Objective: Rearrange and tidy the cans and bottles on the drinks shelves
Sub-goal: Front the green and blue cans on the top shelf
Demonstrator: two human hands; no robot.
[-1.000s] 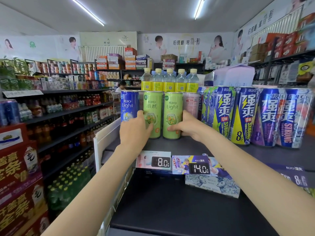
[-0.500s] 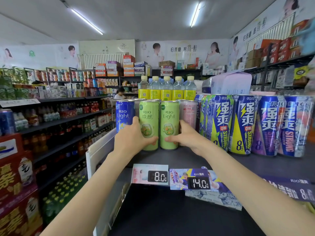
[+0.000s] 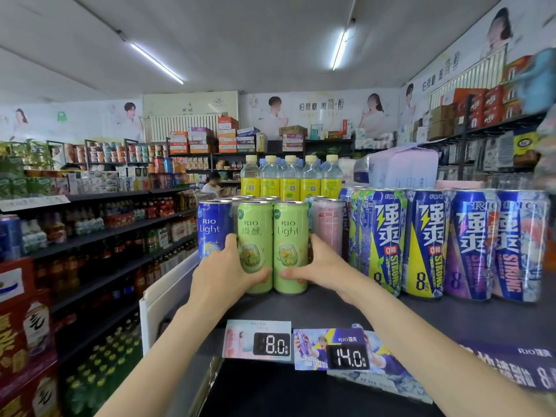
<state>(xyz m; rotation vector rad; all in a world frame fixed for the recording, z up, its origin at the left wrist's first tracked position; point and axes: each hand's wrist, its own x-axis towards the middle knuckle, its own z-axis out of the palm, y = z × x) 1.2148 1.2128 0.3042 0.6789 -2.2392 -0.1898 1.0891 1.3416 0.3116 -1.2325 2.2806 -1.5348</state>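
Note:
Two tall green RIO cans stand side by side on the dark top shelf (image 3: 331, 308). My left hand (image 3: 224, 272) grips the left green can (image 3: 254, 236) low down, thumb across its front. My right hand (image 3: 319, 266) grips the right green can (image 3: 290, 233) the same way. A blue RIO Light can (image 3: 212, 227) stands just left of them and a pink can (image 3: 328, 224) just right. More cans stand behind, partly hidden.
A row of larger blue and yellow-green RIO Strong cans (image 3: 427, 242) fills the shelf to the right. Yellow-labelled bottles (image 3: 290, 179) stand behind the cans. Price tags 8.0 (image 3: 272, 344) and 14.0 (image 3: 347, 356) hang on the shelf's front edge. An aisle with stocked shelves (image 3: 105, 233) runs on the left.
Both hands have closed further round the two green cans, thumbs now meeting at the front. The camera has tilted up, so the shelf sits lower in view.

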